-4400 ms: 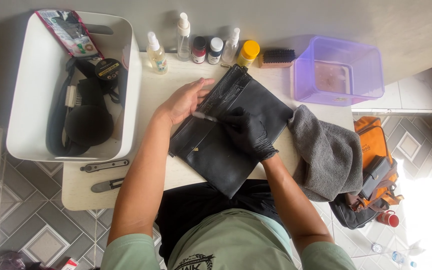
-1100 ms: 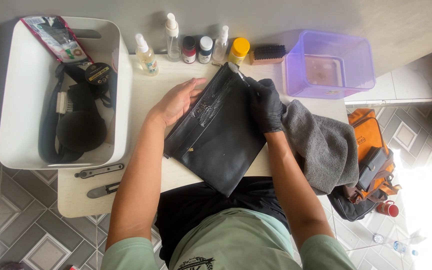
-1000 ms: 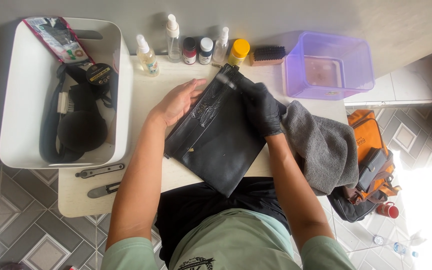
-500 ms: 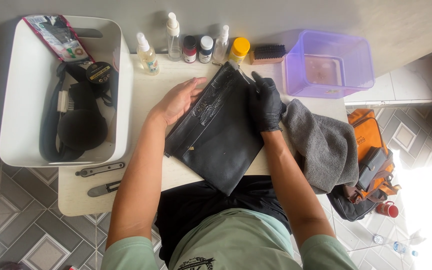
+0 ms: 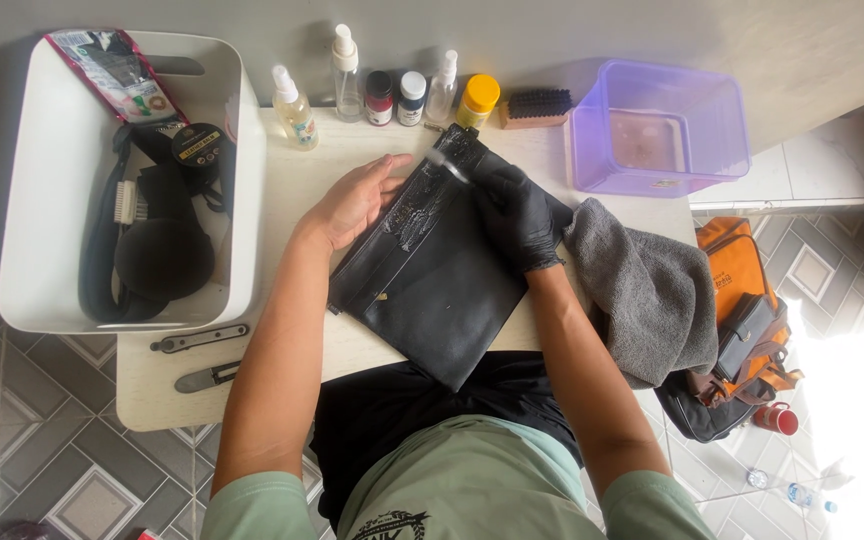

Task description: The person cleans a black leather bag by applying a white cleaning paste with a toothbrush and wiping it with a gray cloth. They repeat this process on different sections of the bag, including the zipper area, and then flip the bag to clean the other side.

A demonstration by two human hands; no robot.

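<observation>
A black leather pouch (image 5: 437,290) lies tilted on the small white table (image 5: 282,150). My bare left hand (image 5: 357,195) presses on its upper left edge and holds it in place. My right hand (image 5: 514,208), in a black glove, grips a small brush (image 5: 447,165) with a pale handle. The brush tip rests on the pouch near its top corner. White foam (image 5: 414,208) streaks the leather between my two hands.
A white bin (image 5: 244,190) with black brushes and straps stands at the left. Spray bottles and jars (image 5: 392,95), a wooden brush (image 5: 537,105) and a purple tub (image 5: 657,125) line the back. A grey towel (image 5: 642,285) hangs at the right above an orange bag (image 5: 742,300). Two metal tools (image 5: 197,340) lie front left.
My gloved right hand went from the pouch's middle up to its top corner, then slid the brush slightly left. Foam now shows on the leather. My left hand stayed put.
</observation>
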